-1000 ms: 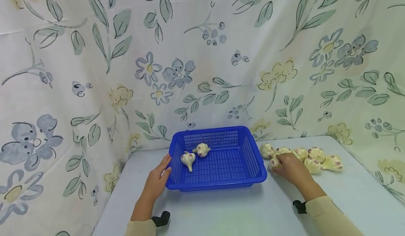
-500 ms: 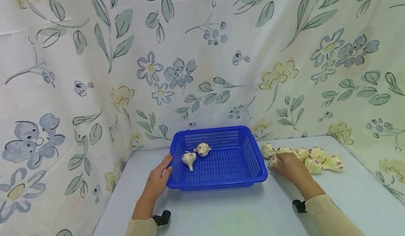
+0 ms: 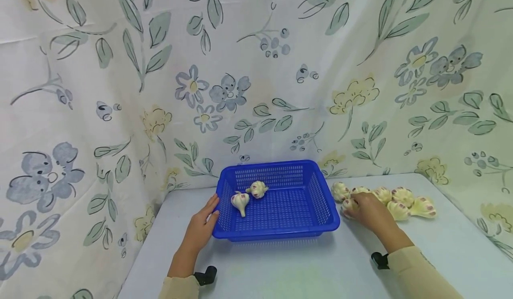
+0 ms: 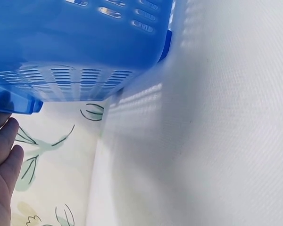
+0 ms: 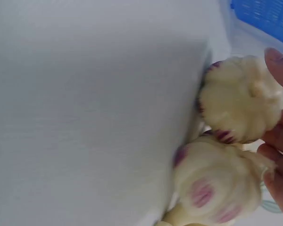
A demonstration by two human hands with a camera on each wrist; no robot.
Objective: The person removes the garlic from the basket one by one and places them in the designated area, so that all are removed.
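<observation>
In the head view my right hand is at the near left of a group of garlic bulbs. Thumb and fingers pinch one garlic bulb, seen close up in the right wrist view. Another bulb lies right beside it, against the fingers. My left hand rests with extended fingers along the left side of a blue plastic basket. The left wrist view shows its fingertips just under the basket's rim. Inside the basket, towards the left, are two garlic bulbs, one stem-forward and one behind it.
More garlic bulbs sit bunched on the white table right of the basket, one close to its right wall. A floral curtain hangs behind the table and along its left side.
</observation>
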